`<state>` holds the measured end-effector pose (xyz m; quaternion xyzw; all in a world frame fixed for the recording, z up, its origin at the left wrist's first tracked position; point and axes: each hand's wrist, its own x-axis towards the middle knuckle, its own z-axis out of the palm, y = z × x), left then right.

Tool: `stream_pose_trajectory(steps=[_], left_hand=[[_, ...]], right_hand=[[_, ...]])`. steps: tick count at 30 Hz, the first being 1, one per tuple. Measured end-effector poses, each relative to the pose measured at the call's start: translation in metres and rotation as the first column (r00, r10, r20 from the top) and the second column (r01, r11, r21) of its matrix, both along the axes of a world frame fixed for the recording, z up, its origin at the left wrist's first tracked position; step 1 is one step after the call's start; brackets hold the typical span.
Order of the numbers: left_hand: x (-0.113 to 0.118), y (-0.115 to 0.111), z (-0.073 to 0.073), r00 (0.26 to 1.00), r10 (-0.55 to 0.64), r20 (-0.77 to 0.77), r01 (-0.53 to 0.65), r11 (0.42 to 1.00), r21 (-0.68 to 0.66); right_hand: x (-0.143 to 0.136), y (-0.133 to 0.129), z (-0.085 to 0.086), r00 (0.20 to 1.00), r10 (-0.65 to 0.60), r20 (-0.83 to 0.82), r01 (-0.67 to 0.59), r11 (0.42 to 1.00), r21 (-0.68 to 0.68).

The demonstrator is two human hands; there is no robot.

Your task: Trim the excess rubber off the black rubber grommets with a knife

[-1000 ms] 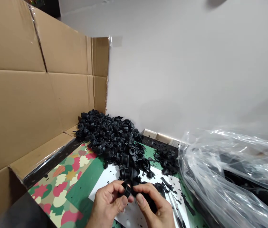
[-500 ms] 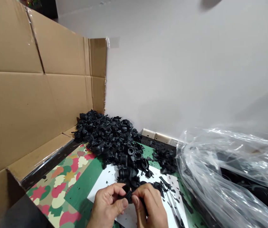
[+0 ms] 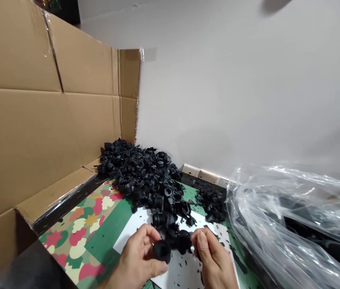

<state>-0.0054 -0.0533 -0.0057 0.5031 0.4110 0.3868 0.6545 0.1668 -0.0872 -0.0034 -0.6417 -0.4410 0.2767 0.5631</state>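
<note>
My left hand [image 3: 136, 257] grips a black ribbed rubber sleeve [image 3: 162, 251] between thumb and fingers, its round dark opening turned towards me. To its right, apart from the sleeve, my right hand [image 3: 215, 255] is closed in a pinch. Something dark shows at those fingers, too small to make out. Beneath both hands lies a white sheet [image 3: 128, 237] scattered with black trimmings. More ribbed sleeves [image 3: 159, 218] lie just beyond the hands, at the near end of a large heap of black rubber parts [image 3: 140, 168].
A tall cardboard wall [image 3: 82, 124] stands on the left. Behind the green surface [image 3: 105, 228] is a pale wall [image 3: 233, 100] with a row of sockets [image 3: 207, 175] at its foot. Thin black scraps [image 3: 212, 202] are heaped right of centre. A clear plastic bag [image 3: 257, 224] with black parts fills the right.
My right hand has come away from the sleeve and moved right. My left hand still holds the sleeve, whose opening now faces me more. The slim tool on the sheet is now hidden.
</note>
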Motion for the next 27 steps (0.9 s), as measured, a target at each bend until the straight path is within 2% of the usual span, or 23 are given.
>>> stream_pose_trajectory(steps=[3,6,9,13,15,18,21,24,27], left_hand=[[0.002,0.005,0.006,0.972,0.080,-0.222,-0.052,0.990,0.129],[0.004,0.004,0.014,0.931,0.099,-0.351,0.007,0.958,0.288],[0.005,-0.001,0.019,0.948,0.049,-0.315,0.067,0.936,0.346],[0.005,-0.002,0.018,0.978,0.047,-0.203,0.009,0.964,0.266],[0.004,-0.001,0.015,0.982,0.056,-0.178,-0.005,0.962,0.273],[0.004,0.001,0.012,0.986,0.066,-0.153,-0.015,0.950,0.311],[0.004,0.001,0.012,0.983,0.074,-0.168,-0.011,0.937,0.348],[0.005,0.000,0.012,0.983,0.075,-0.169,-0.009,0.934,0.358],[0.006,-0.001,0.012,0.985,0.096,-0.144,-0.045,0.945,0.324]], right_hand=[[-0.011,-0.001,-0.009,0.991,0.124,-0.042,-0.126,0.992,-0.030],[-0.022,-0.002,-0.015,0.965,0.204,-0.166,-0.210,0.978,-0.019],[-0.029,-0.001,-0.015,0.906,0.280,-0.317,-0.286,0.958,0.026],[-0.029,-0.001,-0.016,0.870,0.284,-0.403,-0.306,0.952,0.012],[-0.027,-0.001,-0.017,0.888,0.270,-0.371,-0.288,0.958,0.007],[-0.025,-0.002,-0.019,0.952,0.177,-0.248,-0.181,0.983,0.007],[-0.027,-0.003,-0.019,0.986,0.101,-0.135,-0.088,0.991,0.105],[-0.029,-0.002,-0.018,0.994,0.104,-0.034,-0.092,0.963,0.252],[-0.029,-0.002,-0.017,0.993,0.110,0.044,-0.118,0.945,0.304]])
